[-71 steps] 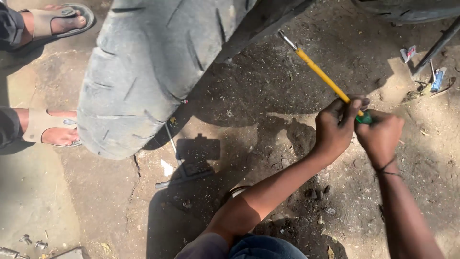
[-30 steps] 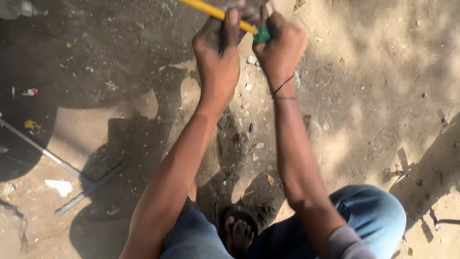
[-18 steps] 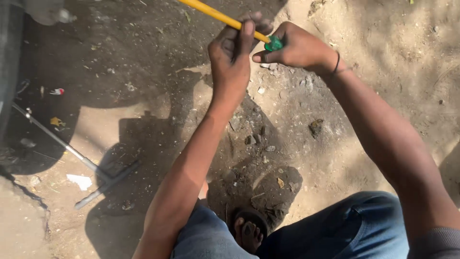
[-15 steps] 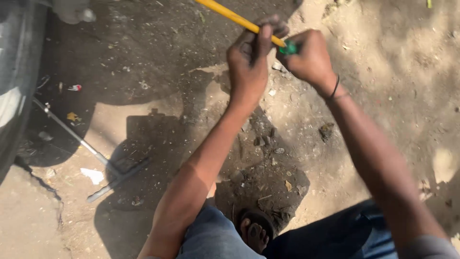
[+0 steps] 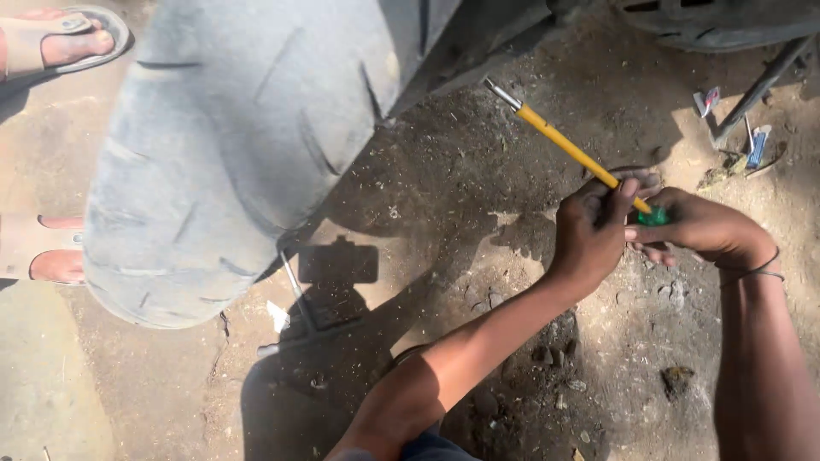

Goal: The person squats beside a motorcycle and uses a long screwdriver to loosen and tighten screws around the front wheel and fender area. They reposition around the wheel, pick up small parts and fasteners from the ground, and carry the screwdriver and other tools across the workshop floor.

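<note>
A big worn grey tyre fills the upper left, well up and to the left of the fingers, its tread resting on the dirt ground. Nothing has been pushed into the rubber that can be seen, so the work on it looks not yet begun; the preparing of the tool seems to be the step in hand.

The yellow-shafted tool slants from its metal tip, which points toward the tyre, down to a green handle end held between both hands. The left hand has its fingers wrapped over the shaft, clamped on it. The right hand pinches the green end, its fingers closed about it.

To the left of the fingers, a thin metal rod lies at the tyre's foot. Far up and right, small bits of litter sit beside a dark bar.

Two sandalled feet of another person are cut off at the left edge. What the fingers do at the green end is hidden by the hands; the dark machinery along the top edge is cropped and too shadowed to make out.
</note>
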